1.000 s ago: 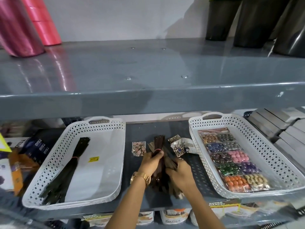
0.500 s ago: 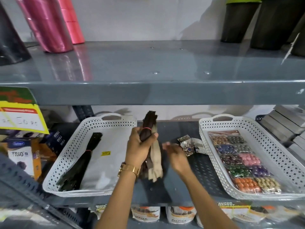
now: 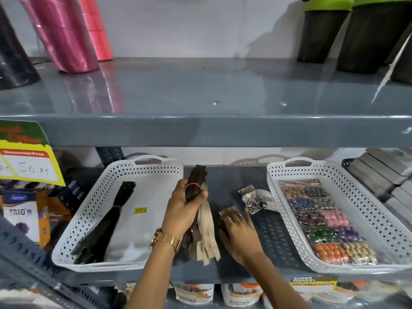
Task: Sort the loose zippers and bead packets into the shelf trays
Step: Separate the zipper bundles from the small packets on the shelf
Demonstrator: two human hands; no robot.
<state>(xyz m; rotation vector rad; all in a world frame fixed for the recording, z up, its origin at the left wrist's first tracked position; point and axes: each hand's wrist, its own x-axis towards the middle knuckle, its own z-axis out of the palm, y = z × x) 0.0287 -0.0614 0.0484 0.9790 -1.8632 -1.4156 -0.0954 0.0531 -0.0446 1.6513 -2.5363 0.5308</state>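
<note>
Brown zipper bundle (image 3: 196, 186) (banded red) held upright in left hand (image 3: 184, 208).

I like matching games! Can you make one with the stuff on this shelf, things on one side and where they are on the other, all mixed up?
Things:
1. brown and beige zipper bundle
2. black zipper bundle
3. sheet of colourful beads
4. small loose bead packets

Places:
A. lying in the right tray
B. on the bare shelf between the two trays
C. held in the left hand
D. lying in the left tray

Pairs: 1-C, 2-D, 3-A, 4-B
</note>
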